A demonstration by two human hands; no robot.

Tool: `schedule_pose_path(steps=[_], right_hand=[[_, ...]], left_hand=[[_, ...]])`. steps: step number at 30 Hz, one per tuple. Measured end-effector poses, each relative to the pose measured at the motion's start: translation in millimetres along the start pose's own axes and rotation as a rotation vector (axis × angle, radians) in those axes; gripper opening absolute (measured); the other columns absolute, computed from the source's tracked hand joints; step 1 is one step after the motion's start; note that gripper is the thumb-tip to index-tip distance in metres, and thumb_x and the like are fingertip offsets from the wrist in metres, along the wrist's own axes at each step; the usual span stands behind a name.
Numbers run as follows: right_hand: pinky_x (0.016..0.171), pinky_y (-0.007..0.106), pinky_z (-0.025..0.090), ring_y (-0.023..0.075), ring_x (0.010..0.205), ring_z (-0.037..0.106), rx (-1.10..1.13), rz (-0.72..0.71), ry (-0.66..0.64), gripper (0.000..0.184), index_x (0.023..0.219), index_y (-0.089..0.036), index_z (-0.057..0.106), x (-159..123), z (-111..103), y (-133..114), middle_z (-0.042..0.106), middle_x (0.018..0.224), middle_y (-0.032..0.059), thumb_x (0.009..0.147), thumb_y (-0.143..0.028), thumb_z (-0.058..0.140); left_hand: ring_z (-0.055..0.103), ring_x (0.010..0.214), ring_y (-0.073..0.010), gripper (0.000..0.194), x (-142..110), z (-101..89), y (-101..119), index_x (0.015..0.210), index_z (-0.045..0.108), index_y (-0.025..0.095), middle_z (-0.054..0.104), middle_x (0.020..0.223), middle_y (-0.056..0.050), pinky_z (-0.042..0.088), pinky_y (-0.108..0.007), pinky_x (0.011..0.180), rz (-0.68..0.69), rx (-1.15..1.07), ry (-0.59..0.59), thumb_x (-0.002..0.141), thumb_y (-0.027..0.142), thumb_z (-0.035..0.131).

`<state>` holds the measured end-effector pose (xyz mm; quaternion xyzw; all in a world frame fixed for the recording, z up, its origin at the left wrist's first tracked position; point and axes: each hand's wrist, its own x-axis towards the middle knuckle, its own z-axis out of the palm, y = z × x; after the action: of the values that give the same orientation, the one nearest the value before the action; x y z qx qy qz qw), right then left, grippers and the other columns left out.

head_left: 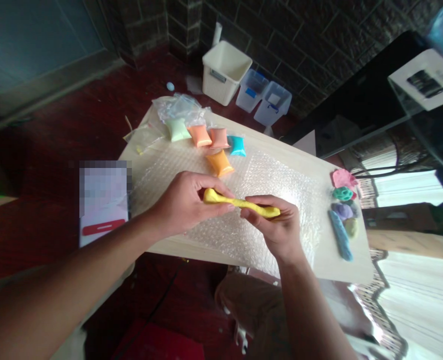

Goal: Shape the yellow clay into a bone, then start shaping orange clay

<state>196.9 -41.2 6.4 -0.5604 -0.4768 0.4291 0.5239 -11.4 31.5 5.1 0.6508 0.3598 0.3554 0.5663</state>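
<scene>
A stretched strip of yellow clay (239,202) hangs between both hands above a sheet of bubble wrap (244,200) on a small pale wooden table (319,265). My left hand (186,202) pinches the thicker left end. Fingers of my right hand (276,225) close round the right end. Several sealed clay packets lie at the table's far side: pale green (177,129), two orange (200,135), cyan (237,145) and another orange (220,162) nearer me.
Shaped clay pieces sit at the table's right end: pink (343,177), green (342,193), purple (342,210) and a long blue strip (340,235). A cream bin (225,70) and clear boxes (272,102) stand by the brick wall. A glass desk (375,95) is at right.
</scene>
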Motion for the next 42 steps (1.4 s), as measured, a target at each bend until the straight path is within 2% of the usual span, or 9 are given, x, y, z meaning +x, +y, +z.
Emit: schedule_pose_path(steps=[11, 18, 25, 31, 42], right_hand=[[0.058, 0.026, 0.055, 0.0141, 0.063, 0.068, -0.038, 0.033, -0.028, 0.014, 0.087, -0.025, 0.086, -2.0, 0.7, -1.2, 0.082, 0.079, 0.0023, 0.074, -0.023, 0.092], [0.054, 0.028, 0.051, 0.0144, 0.06, 0.064, -0.05, 0.046, -0.038, 0.012, 0.084, -0.026, 0.085, -2.2, 2.9, -3.0, 0.081, 0.075, 0.0016, 0.074, -0.025, 0.093], [0.056, 0.028, 0.05, 0.0145, 0.062, 0.065, -0.008, 0.047, -0.015, 0.013, 0.087, -0.026, 0.086, -0.9, -0.6, -1.6, 0.08, 0.074, 0.0015, 0.076, -0.025, 0.092], [0.056, 0.029, 0.051, 0.0149, 0.062, 0.065, -0.016, 0.037, -0.007, 0.012, 0.086, -0.026, 0.085, -0.6, -1.5, -2.2, 0.079, 0.075, 0.0016, 0.076, -0.026, 0.092], [0.058, 0.029, 0.053, 0.0154, 0.065, 0.067, -0.072, 0.027, -0.038, 0.013, 0.087, -0.027, 0.085, -2.9, -0.8, -2.7, 0.081, 0.08, 0.0016, 0.076, -0.024, 0.092]], left_hand=[[0.073, 0.071, -0.0158, 0.015, -3.4, 2.5, 0.6, 0.091, 0.084, 0.018, 0.082, 0.082, -0.003, 0.052, -0.022, 0.059, -0.009, 0.032, -0.001, 0.08, 0.028, 0.085], [0.072, 0.071, -0.017, 0.016, -3.5, 3.3, 1.3, 0.09, 0.084, 0.018, 0.082, 0.082, -0.004, 0.052, -0.023, 0.06, -0.044, 0.034, -0.017, 0.08, 0.03, 0.084], [0.072, 0.076, -0.0175, 0.028, -0.5, 0.9, -3.7, 0.1, 0.081, 0.017, 0.081, 0.089, -0.005, 0.056, -0.024, 0.064, -0.089, -0.111, -0.053, 0.077, 0.033, 0.087], [0.067, 0.065, -0.0134, 0.021, -0.3, 0.2, -3.9, 0.094, 0.083, 0.016, 0.078, 0.078, -0.002, 0.05, -0.021, 0.055, -0.099, -0.105, -0.035, 0.078, 0.03, 0.085], [0.075, 0.077, -0.0177, 0.017, -3.1, 2.9, -3.5, 0.095, 0.085, 0.019, 0.083, 0.086, -0.004, 0.059, -0.024, 0.065, -0.048, -0.039, -0.049, 0.081, 0.03, 0.084]])
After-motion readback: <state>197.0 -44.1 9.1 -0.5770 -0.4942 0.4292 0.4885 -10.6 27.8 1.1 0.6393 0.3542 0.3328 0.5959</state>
